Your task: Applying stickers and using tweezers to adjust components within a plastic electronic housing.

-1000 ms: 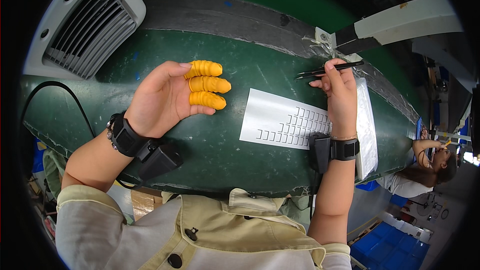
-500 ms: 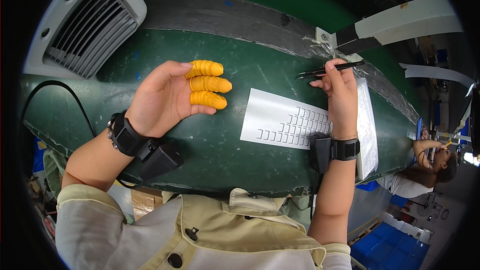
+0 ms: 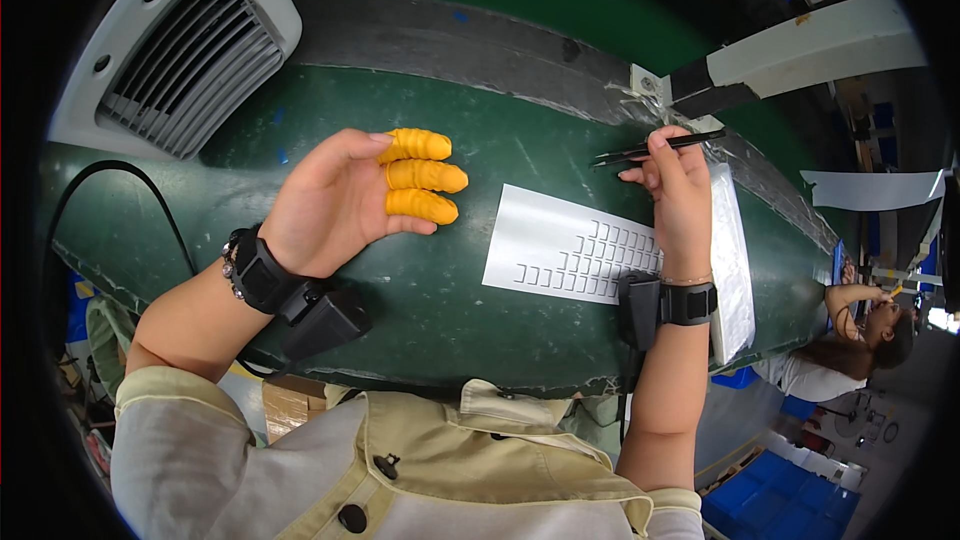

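Black tweezers (image 3: 650,151) lie between the thumb and fingers of my right hand (image 3: 682,195), with their tips pointing left. This hand is over the right end of a white sheet (image 3: 545,235) printed with rows of small dark bracket-shaped marks. My left hand (image 3: 335,185) is held palm up above the green table, its fingers stretched out and nothing in it. Yellow ribbed finger cots (image 3: 424,176) cover three of its fingers; the thumb and little finger are bare. The left thumb tip is close to the uppermost cot.
At the far left stands a white vented machine (image 3: 190,60), with a black cable (image 3: 130,166) beside it. A plastic-wrapped white stack (image 3: 733,270) is right of my right wrist. Grey edging (image 3: 440,35) runs along the table's back. Another person (image 3: 850,340) sits far right.
The whole view has shifted slightly, so the table and hands appear a little lower. Both hands keep nearly the same pose, and the tweezers are still in my right hand.
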Action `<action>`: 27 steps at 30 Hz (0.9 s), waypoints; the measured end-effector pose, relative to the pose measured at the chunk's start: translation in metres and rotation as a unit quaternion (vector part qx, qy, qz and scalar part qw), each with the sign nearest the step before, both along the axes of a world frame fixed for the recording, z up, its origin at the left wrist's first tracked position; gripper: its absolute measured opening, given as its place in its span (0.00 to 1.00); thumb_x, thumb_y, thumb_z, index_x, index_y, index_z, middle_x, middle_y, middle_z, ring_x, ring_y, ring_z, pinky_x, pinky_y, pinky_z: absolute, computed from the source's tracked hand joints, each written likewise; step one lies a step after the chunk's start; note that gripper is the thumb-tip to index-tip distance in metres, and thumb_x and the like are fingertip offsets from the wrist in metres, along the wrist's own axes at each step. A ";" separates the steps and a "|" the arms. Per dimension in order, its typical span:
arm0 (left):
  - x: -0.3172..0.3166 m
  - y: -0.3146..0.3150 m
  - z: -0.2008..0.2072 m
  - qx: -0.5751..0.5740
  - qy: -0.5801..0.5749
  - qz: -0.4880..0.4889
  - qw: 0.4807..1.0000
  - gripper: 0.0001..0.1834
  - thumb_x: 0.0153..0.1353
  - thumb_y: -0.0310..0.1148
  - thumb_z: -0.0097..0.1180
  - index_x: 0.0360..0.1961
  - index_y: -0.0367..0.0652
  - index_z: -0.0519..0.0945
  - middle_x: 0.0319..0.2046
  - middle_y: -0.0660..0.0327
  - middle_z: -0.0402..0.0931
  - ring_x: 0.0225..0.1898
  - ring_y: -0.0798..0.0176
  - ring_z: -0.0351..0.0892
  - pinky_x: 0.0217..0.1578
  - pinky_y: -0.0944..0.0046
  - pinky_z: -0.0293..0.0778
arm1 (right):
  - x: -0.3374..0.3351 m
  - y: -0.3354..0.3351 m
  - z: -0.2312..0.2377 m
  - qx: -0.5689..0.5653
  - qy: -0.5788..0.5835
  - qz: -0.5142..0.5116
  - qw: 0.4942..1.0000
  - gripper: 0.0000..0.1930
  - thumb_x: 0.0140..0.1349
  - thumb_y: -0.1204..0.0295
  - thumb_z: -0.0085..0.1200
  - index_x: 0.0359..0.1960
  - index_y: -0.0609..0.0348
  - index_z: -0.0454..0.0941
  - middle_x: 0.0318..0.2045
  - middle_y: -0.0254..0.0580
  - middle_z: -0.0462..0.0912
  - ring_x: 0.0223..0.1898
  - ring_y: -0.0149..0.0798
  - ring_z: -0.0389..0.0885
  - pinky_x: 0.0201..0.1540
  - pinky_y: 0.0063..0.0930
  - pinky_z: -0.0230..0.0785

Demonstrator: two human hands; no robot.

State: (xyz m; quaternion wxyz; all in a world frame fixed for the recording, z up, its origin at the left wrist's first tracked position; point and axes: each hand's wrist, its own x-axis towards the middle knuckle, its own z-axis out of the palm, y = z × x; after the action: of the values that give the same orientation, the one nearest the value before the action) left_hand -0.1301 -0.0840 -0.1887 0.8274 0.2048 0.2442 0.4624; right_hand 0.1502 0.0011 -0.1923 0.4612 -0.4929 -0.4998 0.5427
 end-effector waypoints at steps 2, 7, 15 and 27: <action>0.000 0.000 0.000 -0.002 0.002 0.002 1.000 0.23 0.54 0.40 0.36 0.45 0.33 0.65 0.40 0.49 0.70 0.38 0.53 0.72 0.39 0.61 0.69 | -0.001 0.000 0.000 0.004 0.012 0.000 1.000 0.08 0.55 0.72 0.47 0.33 0.62 0.66 0.14 0.28 0.63 0.16 0.19 0.59 0.27 0.19 0.69; 0.000 0.000 0.001 -0.012 0.012 -0.003 1.000 0.23 0.54 0.41 0.37 0.45 0.33 0.65 0.40 0.49 0.70 0.39 0.53 0.72 0.40 0.61 0.68 | -0.001 -0.001 0.001 -0.004 0.006 -0.009 1.000 0.08 0.55 0.72 0.47 0.33 0.62 0.66 0.15 0.28 0.63 0.17 0.19 0.59 0.27 0.20 0.69; 0.001 0.000 0.004 -0.011 0.017 -0.010 1.000 0.22 0.54 0.42 0.38 0.43 0.35 0.67 0.40 0.50 0.70 0.39 0.57 0.72 0.40 0.63 0.67 | 0.001 0.000 0.000 0.000 0.001 -0.006 1.000 0.09 0.55 0.71 0.47 0.34 0.62 0.65 0.14 0.28 0.62 0.18 0.20 0.59 0.27 0.20 0.69; 0.001 0.000 0.003 -0.006 0.012 -0.009 1.000 0.22 0.54 0.41 0.37 0.43 0.35 0.67 0.40 0.50 0.70 0.38 0.57 0.72 0.40 0.64 0.67 | 0.000 -0.001 0.000 -0.002 0.007 -0.004 1.000 0.09 0.55 0.71 0.47 0.34 0.62 0.65 0.14 0.28 0.63 0.17 0.19 0.59 0.27 0.19 0.69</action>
State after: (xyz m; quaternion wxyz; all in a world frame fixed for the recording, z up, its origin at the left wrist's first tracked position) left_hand -0.1288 -0.0838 -0.1854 0.8297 0.2078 0.2552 0.4509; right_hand 0.1502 0.0002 -0.1921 0.4659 -0.4916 -0.4939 0.5452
